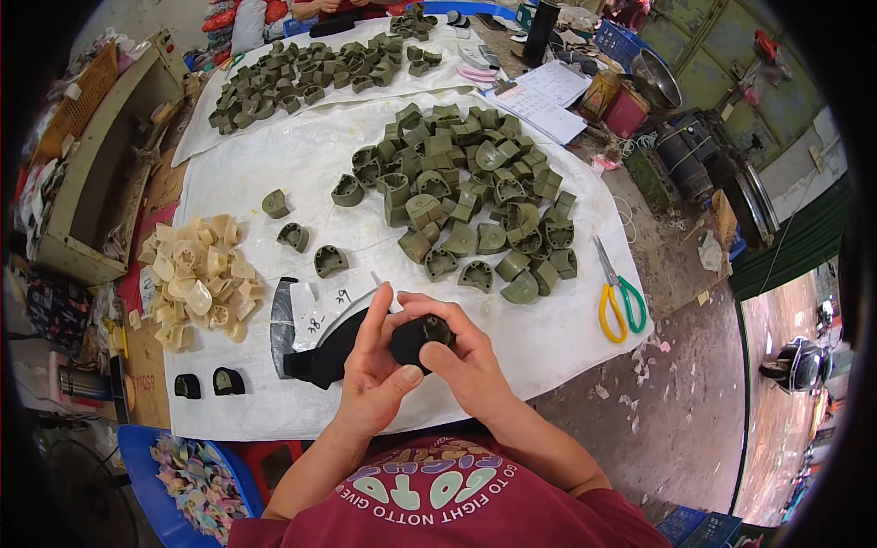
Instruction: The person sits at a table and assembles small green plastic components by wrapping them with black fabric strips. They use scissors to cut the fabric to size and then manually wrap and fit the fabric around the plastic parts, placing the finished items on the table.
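Observation:
Both my hands meet over the near edge of a white sheet point(274, 164), together holding a small heel block point(429, 329) that is being covered with black material point(320, 361). My left hand point(375, 370) grips the block from the left, thumb pressed on top. From the right my right hand point(461, 356) pinches it with curled fingers. A strip of the black material trails away to the left on the sheet. Just beyond lies a large heap of olive-green heel blocks point(466, 192).
Cream heel blocks point(196, 279) are piled at the left, with two black covered ones point(208, 384) nearer. Scissors point(617, 297) with yellow and green handles lie at the right. A second green pile point(311, 73) sits farther back; papers point(539, 100) and tins stand behind.

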